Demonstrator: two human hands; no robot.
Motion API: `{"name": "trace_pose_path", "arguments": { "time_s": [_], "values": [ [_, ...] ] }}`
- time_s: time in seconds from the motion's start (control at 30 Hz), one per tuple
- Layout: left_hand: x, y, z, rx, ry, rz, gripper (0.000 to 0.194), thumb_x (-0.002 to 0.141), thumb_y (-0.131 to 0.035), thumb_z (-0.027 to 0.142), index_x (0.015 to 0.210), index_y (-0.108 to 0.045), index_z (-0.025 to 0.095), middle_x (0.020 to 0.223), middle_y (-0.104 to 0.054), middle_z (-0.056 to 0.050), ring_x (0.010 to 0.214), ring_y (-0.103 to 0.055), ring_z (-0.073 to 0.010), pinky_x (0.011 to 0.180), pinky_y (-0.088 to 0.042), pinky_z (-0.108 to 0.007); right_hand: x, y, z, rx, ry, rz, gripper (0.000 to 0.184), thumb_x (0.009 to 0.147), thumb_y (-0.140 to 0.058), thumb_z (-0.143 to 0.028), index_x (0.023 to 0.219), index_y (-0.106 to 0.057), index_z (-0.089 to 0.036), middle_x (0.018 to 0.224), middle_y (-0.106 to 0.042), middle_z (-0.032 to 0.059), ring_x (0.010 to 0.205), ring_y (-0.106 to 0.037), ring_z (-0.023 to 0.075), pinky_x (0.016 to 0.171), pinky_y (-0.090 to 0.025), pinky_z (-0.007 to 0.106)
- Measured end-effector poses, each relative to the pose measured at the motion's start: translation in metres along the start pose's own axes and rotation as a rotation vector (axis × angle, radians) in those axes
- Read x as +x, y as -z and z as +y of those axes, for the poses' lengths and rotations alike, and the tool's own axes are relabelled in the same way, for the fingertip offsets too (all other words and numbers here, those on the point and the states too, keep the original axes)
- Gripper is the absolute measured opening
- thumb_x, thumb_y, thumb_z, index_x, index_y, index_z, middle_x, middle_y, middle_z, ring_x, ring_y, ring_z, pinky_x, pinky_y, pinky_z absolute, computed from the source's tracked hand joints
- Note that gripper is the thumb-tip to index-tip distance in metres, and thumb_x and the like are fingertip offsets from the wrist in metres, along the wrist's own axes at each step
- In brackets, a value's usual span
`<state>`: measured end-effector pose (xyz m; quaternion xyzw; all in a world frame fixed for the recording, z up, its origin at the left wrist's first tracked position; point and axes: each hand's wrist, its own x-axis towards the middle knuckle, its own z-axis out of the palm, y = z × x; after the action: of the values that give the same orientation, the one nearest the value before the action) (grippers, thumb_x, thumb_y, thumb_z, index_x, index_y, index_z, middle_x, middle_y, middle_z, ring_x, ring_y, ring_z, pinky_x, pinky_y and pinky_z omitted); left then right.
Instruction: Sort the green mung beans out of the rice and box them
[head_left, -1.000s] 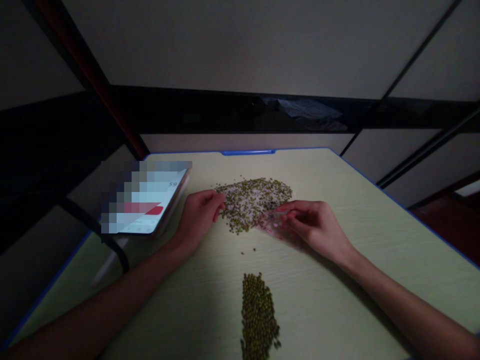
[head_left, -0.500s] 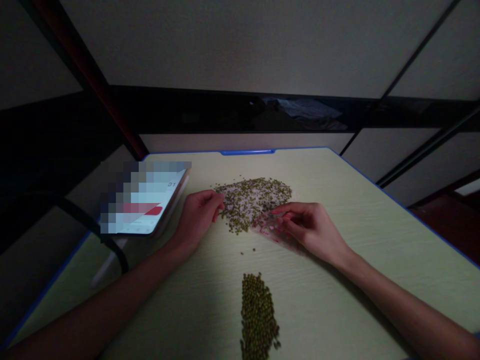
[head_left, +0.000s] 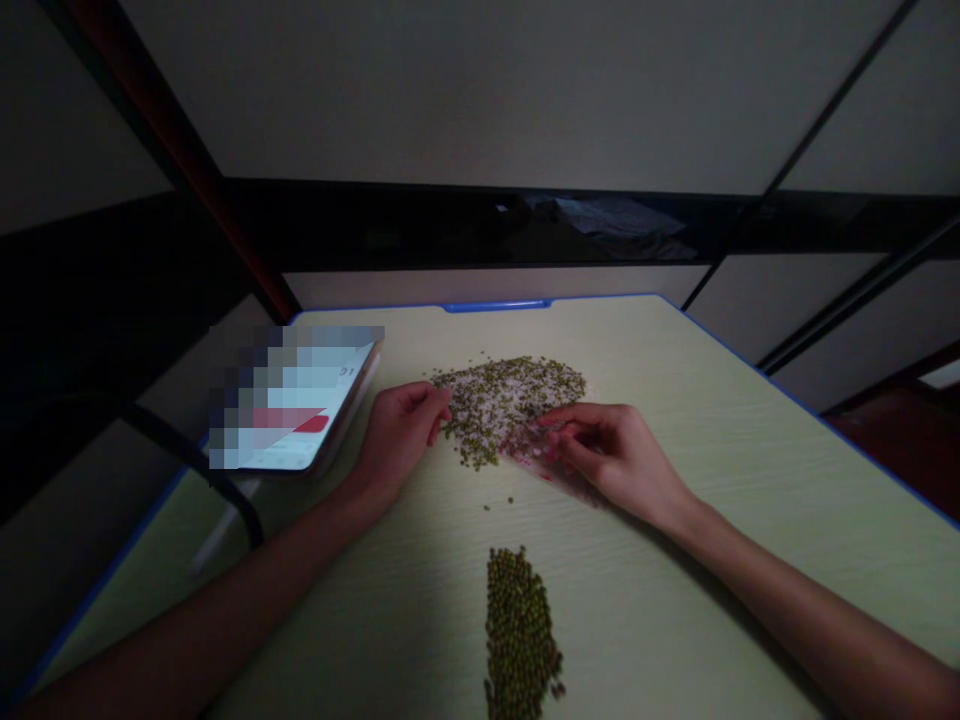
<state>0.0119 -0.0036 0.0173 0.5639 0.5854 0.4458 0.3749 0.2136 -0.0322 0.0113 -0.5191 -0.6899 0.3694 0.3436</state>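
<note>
A spread pile of small green beans mixed with whitish grains (head_left: 517, 385) lies in the middle of the table, its kind of grain too small to tell. At its left edge my left hand (head_left: 405, 425) rests with thumb and fingers pinched together; anything between them is hidden. My right hand (head_left: 622, 455), at the pile's near right edge, pinches a clear plastic bag with pink print (head_left: 559, 470), which lies partly under the fingers. Closer to me sits a separate heap of green beans (head_left: 520, 630), cut off by the bottom of the view.
A phone with a lit screen (head_left: 307, 400) leans at the left, beside a dark curved cable (head_left: 184, 450). Two loose beans (head_left: 511, 500) lie between the heaps. The pale table (head_left: 675, 370) has a blue edge, and cabinet panels (head_left: 480, 100) stand behind it.
Both hands hold almost the same pose. My right fingers have shifted slightly on the plastic bag, and the whole view has drifted a little.
</note>
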Motion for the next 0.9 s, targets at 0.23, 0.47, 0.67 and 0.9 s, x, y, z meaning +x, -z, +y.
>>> {"name": "trace_pose_path", "arguments": {
  "time_s": [0.23, 0.47, 0.67, 0.9],
  "values": [
    [0.0007, -0.0002, -0.0008, -0.009, -0.012, -0.011, 0.028, 0.072, -0.049, 0.03, 0.046, -0.049, 0.02, 0.035, -0.038, 0.007, 0.037, -0.033, -0.0073, 0.042, -0.024, -0.024, 0.0029, -0.0004, -0.0022, -0.031, 0.048, -0.019, 0.029, 0.074, -0.049, -0.021, 0.091, -0.068, -0.008, 0.055, -0.056, 0.0015, 0.045, -0.041, 0.0074, 0.043, -0.033, 0.022],
    [-0.0011, 0.0002, 0.0014, 0.002, -0.014, -0.002, 0.028, 0.072, -0.049, 0.031, 0.046, -0.048, 0.02, 0.035, -0.038, 0.007, 0.037, -0.034, -0.0079, 0.042, -0.024, -0.024, 0.0026, 0.0006, -0.0041, -0.066, 0.074, -0.023, 0.026, 0.074, -0.05, -0.019, 0.089, -0.069, -0.01, 0.055, -0.056, 0.0005, 0.045, -0.04, 0.007, 0.042, -0.032, 0.021],
    [-0.0008, 0.0002, 0.0016, -0.009, -0.014, -0.01, 0.028, 0.072, -0.049, 0.029, 0.046, -0.048, 0.02, 0.035, -0.038, 0.007, 0.038, -0.034, -0.0077, 0.043, -0.024, -0.024, 0.0039, -0.0015, -0.0036, -0.087, 0.09, -0.027, 0.026, 0.076, -0.05, -0.02, 0.091, -0.069, -0.011, 0.057, -0.058, 0.0015, 0.046, -0.041, 0.0074, 0.044, -0.033, 0.022],
    [-0.0003, 0.0009, 0.0005, 0.0, -0.011, -0.016, 0.027, 0.072, -0.05, 0.028, 0.045, -0.049, 0.02, 0.035, -0.037, 0.007, 0.038, -0.033, -0.0078, 0.043, -0.024, -0.024, 0.0033, -0.001, -0.0049, -0.089, 0.116, -0.043, 0.026, 0.075, -0.05, -0.016, 0.091, -0.07, -0.011, 0.056, -0.056, 0.0004, 0.045, -0.039, 0.0066, 0.042, -0.031, 0.021]
  ]
}}
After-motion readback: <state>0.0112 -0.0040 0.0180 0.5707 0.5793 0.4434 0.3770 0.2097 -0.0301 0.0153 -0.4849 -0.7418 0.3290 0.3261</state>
